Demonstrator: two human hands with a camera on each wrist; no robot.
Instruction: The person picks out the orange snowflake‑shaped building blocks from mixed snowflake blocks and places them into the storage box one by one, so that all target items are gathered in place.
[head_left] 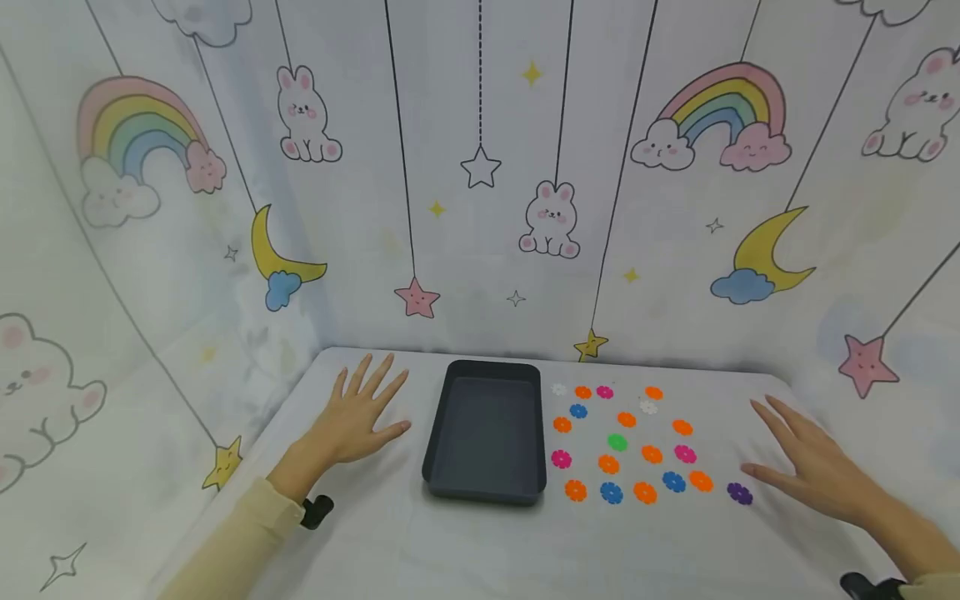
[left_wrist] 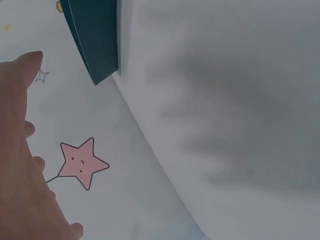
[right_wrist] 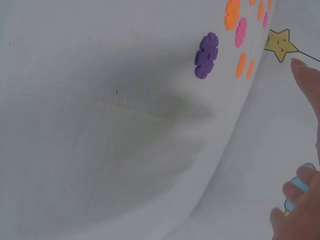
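Observation:
A dark grey rectangular tray [head_left: 450,433] stands empty in the middle of the white table. Right of it lie several small flower-shaped pieces [head_left: 652,454] in orange, pink, blue, white, green and purple. My left hand [head_left: 358,417] lies flat on the table left of the tray, fingers spread, holding nothing. My right hand [head_left: 806,462] is spread flat at the right, just beyond the purple flower [head_left: 739,493]. In the right wrist view the purple flower [right_wrist: 206,55] lies ahead of the fingertips [right_wrist: 300,65]. The left wrist view shows the tray's corner [left_wrist: 97,40].
The white table [head_left: 465,550] is walled on three sides by a cloth backdrop [head_left: 480,167] printed with rainbows, bunnies, moons and stars. The table's back edge [head_left: 675,367] runs close behind the tray and flowers.

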